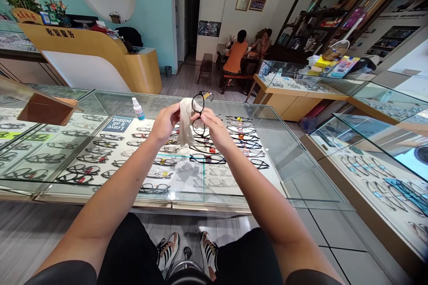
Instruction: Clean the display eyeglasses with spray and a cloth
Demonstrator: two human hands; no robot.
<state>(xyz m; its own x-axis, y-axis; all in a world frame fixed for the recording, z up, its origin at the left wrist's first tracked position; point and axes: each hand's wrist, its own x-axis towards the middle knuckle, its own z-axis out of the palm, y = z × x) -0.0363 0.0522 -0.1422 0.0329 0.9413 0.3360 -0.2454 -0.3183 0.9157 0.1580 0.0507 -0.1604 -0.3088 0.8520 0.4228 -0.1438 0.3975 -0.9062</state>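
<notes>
Above the glass display counter (pixel 284 160), your left hand (pixel 164 122) has its grip clamped on a pale cleaning cloth (pixel 186 122), and your right hand (pixel 214 127) pinches black-framed glasses (pixel 198 113) against that cloth. Beyond, a small spray bottle (pixel 137 109) stands on the counter.

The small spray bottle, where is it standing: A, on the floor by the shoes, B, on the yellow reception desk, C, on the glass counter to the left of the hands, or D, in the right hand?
C: the spray bottle stands upright on the glass counter, left of the left hand, which holds a cloth against black glasses.
</notes>
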